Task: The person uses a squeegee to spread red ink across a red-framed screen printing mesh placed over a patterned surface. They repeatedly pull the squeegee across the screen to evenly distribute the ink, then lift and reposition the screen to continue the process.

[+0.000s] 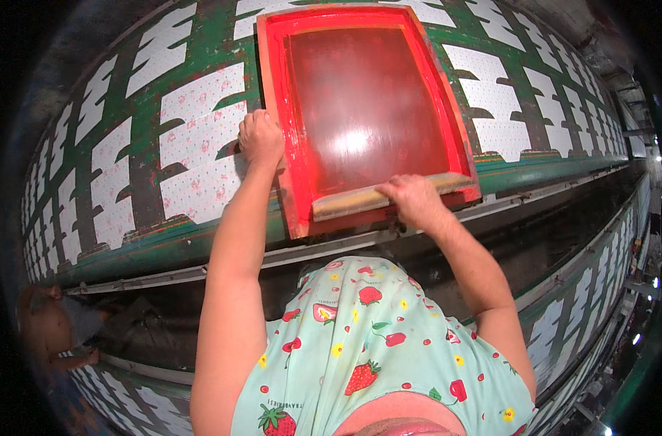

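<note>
Green table (149,189), squeegee (360,200) under right hand (411,200).

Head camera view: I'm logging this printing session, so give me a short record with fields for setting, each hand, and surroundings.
setting: long green printing table covered with white fabric pieces
screen: red-framed printing screen lying flat on the table
left hand: left hand gripping the frame's left edge
right hand: right hand closed on the wooden squeegee at the frame's near end
clothing: pale green top with strawberry print
surroundings: another person at lower left; a second printing table at right
</note>
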The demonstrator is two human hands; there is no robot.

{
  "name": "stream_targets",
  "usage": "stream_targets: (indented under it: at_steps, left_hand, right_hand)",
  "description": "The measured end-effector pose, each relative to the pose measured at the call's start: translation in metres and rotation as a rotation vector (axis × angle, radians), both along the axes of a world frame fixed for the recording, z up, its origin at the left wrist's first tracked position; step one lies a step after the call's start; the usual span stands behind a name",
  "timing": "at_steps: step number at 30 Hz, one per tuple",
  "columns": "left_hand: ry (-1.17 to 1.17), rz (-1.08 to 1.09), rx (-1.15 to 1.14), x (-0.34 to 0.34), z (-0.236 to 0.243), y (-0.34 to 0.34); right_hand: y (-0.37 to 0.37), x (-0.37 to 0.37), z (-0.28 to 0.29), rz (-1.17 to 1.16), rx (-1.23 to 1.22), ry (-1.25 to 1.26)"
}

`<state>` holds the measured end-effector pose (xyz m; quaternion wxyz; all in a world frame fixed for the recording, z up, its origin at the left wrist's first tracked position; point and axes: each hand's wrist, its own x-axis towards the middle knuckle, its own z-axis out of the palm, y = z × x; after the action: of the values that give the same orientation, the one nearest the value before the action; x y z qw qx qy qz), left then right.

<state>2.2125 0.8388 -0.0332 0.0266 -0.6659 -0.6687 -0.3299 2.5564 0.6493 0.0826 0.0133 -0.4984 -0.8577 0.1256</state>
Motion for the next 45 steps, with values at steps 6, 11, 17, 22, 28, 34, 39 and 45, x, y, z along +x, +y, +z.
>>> stream_targets:
  at_steps: [6,11,17,22,28,34,39,45]
  left_hand:
    - [0.010,0.013,-0.010,0.000,-0.006,0.003]
    - [0.013,0.028,-0.023,0.001,-0.005,0.004]
    - [-0.012,-0.013,-0.051,-0.001,-0.007,0.004]
    - [-0.059,-0.033,-0.084,-0.001,-0.003,0.001]
    - [-0.106,-0.072,-0.047,-0.002,0.005,0.001]
    - [-0.118,-0.073,-0.059,-0.001,0.020,-0.004]
    - [-0.122,-0.022,-0.132,0.003,0.030,-0.006]
    - [-0.081,0.005,-0.137,0.005,0.032,-0.005]
  right_hand:
    - [-0.001,0.001,0.021,-0.048,-0.132,-0.078]
    - [-0.028,-0.013,0.007,-0.083,-0.028,-0.065]
    - [-0.036,-0.013,-0.017,-0.055,0.179,0.108]
    - [0.009,-0.008,-0.033,-0.011,0.274,0.100]
    - [0.111,-0.003,-0.044,0.063,0.360,0.124]
    - [0.246,-0.001,-0.052,0.065,0.370,0.062]
    - [0.369,0.002,-0.063,0.083,0.437,-0.014]
    - [0.488,-0.001,-0.067,0.014,0.404,-0.042]
